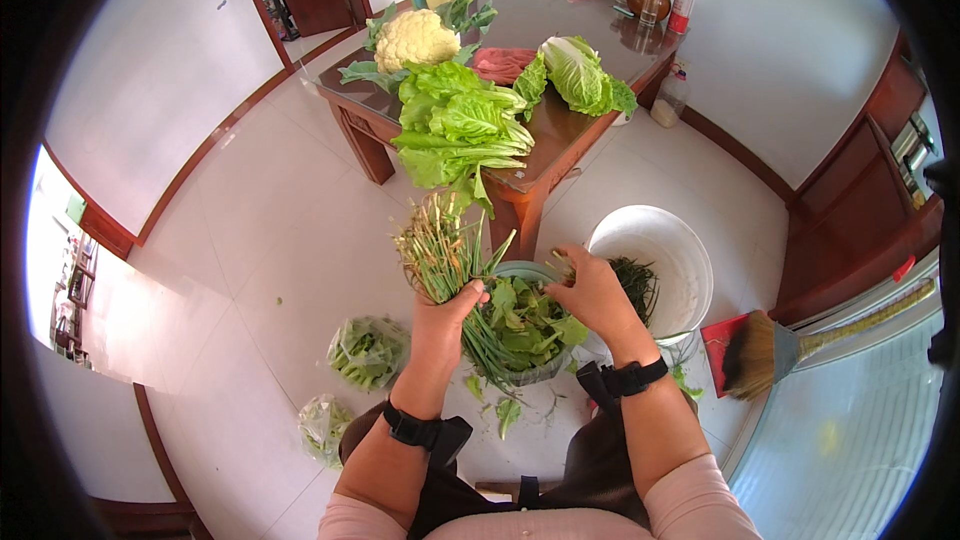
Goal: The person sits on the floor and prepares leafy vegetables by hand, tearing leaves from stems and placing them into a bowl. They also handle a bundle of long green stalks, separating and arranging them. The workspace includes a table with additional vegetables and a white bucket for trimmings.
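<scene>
My left hand (pixel 444 319) grips a bunch of thin chive-like stalks (pixel 435 247). Their pale, yellowed ends point up and away from me, while the green leaves hang below the fist. To its right, my right hand (pixel 604 300) has thumb and fingers curled around a few small withered bits (pixel 561 258); the fingers partly hide them. Below and between both hands stands a basin (pixel 517 267) full of loose leafy greens (pixel 529 319). Just beyond my right hand is a white bucket (pixel 688 270) with dark green strands (pixel 636 289) inside.
A table (pixel 499 11) ahead bears a cauliflower (pixel 416 40), lettuce (pixel 457 120) and a Chinese cabbage (pixel 577 75). Bags of greens (pixel 367 352) lie on the floor at left. A broom (pixel 761 352) and red dustpan (pixel 716 349) are at right. Leaf scraps (pixel 508 414) litter the floor.
</scene>
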